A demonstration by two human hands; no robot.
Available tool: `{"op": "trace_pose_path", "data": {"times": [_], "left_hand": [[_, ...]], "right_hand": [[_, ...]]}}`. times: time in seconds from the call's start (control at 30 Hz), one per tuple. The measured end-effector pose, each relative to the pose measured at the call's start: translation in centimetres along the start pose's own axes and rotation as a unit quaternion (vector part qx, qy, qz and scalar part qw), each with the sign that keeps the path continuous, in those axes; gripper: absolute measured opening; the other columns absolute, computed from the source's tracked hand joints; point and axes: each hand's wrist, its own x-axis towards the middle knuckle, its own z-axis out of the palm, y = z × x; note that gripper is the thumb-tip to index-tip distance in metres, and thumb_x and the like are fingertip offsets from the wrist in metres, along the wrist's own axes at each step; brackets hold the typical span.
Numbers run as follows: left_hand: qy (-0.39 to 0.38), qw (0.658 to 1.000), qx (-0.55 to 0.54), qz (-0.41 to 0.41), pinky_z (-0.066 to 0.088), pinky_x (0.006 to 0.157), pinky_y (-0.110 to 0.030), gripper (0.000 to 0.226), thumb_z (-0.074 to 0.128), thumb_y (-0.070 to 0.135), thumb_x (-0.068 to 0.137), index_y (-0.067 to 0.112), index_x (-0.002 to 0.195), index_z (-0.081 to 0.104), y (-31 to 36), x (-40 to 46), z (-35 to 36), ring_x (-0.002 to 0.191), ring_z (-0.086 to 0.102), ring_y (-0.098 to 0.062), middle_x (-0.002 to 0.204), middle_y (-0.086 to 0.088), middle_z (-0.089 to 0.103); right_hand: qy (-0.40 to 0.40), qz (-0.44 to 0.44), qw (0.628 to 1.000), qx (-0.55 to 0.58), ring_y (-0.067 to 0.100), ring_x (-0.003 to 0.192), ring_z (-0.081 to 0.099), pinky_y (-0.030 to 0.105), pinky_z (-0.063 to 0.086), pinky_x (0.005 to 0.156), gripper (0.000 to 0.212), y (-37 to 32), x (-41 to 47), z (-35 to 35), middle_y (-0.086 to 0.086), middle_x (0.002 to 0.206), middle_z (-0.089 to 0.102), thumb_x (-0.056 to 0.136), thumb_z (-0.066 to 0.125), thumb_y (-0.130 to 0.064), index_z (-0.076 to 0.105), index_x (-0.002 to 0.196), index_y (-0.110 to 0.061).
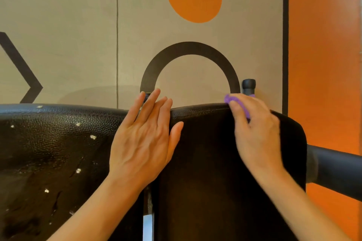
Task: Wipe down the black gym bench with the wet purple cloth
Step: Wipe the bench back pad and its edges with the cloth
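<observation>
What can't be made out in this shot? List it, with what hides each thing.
- purple cloth: mostly hidden under the right hand in the head view; its wetness can't be judged.
- right hand: motion-blurred, so its grip is unclear.
- black bench pad: lower part cut off by the bottom edge.
- white specks on the left pad: too small to identify.

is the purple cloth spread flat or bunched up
Bunched up: the purple cloth shows only as a small wad under the right hand, on the bench top edge.
</observation>
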Motion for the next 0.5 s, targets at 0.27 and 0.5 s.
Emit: {"op": "trace_pose_path", "data": {"times": [0.27, 0.5], "left_hand": [[0.018, 1.0, -0.025, 0.002, 0.014, 0.123, -0.046, 0.062, 0.024, 0.044, 0.104, -0.001, 0.141, 0.048, -0.1, -0.6, -0.9, 0.147, 0.029, -0.028, 0.142, -0.018, 0.054], [0.021, 0.999, -0.032, -0.034, 0.004, 0.124, -0.044, 0.058, 0.031, 0.036, 0.1, 0.005, 0.148, 0.038, -4.4, -3.5, -2.5, 0.15, 0.02, -0.028, 0.155, -0.014, 0.037]], "right_hand": [[-0.055, -0.045, 0.997, 0.028, -0.008, 0.11, 0.051, 0.007, 0.041, 0.095, 0.029, 0.1, 0.9, -1.1, -0.01, 0.119, 0.064, 0.098, 0.046, -0.031, 0.063, 0.121, -0.025], [-0.134, -0.201, 0.97, -0.02, 0.003, 0.113, 0.052, 0.025, 0.036, 0.108, 0.031, -4.8, -0.8, 2.6, -0.006, 0.117, 0.065, 0.097, 0.046, -0.03, 0.063, 0.12, -0.018]]}}
